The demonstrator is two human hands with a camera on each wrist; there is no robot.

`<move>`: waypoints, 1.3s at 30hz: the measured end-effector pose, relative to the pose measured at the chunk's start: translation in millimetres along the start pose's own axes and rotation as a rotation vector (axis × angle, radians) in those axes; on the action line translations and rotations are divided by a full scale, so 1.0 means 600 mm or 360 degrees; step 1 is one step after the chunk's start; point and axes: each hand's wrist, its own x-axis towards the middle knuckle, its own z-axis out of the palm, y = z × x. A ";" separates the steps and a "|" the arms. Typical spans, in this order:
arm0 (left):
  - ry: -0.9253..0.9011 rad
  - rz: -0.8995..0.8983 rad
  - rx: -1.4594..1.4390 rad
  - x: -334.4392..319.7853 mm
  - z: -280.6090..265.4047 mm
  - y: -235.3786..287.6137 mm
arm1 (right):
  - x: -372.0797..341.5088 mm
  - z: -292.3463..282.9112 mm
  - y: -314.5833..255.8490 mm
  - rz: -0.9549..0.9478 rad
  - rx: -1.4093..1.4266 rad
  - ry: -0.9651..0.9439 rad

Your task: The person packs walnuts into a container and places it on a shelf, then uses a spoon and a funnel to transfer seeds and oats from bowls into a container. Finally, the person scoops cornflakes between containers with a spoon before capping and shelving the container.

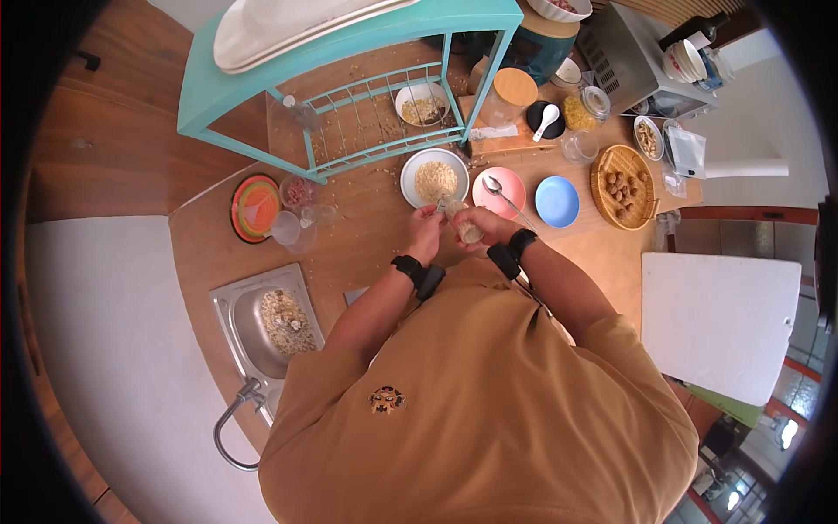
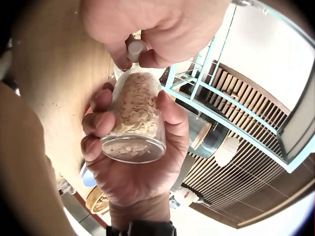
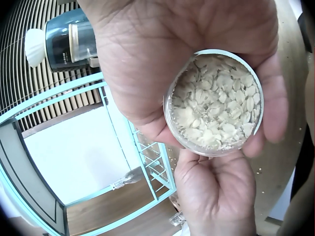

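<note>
Over the brown wooden bench (image 1: 362, 249), near a round white bowl (image 1: 408, 182), the right hand (image 1: 491, 225) grips a clear, flake-filled bottle (image 2: 135, 113); the left hand (image 1: 426, 232) pinches its small whitish stopper (image 2: 136, 47), apparently seating or freeing it; next wants steady twisting.

A turquoise rack (image 1: 367, 44) stands on the table (image 1: 576, 262), a white tray (image 1: 288, 26) on top. To its right are a pink plate (image 1: 513, 179) holding a metal spoon (image 1: 493, 185), a blue plate (image 1: 557, 202), a basket (image 1: 597, 177) of round brown nuts (image 1: 624, 188), and a microwave (image 1: 615, 57). At the left, a colourful plate (image 1: 255, 205) lies beyond the steel sink (image 1: 249, 323), which has a curved tap (image 1: 249, 389).
</note>
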 end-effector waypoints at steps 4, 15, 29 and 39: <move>0.0013 -0.0012 -0.0098 -0.001 -0.002 -0.002 | 0.003 -0.006 -0.006 0.0018 -0.0062 -0.0020; -0.0063 0.0004 -0.0218 -0.012 0.010 0.015 | -0.015 0.007 -0.034 0.0077 -0.0119 0.0045; -0.0147 -0.0064 -0.0245 0.000 0.011 0.013 | -0.020 0.001 -0.046 0.0130 -0.0153 0.0049; -0.0080 -0.0098 -0.0353 0.008 0.025 0.013 | -0.028 0.002 -0.061 0.0164 -0.0255 0.0113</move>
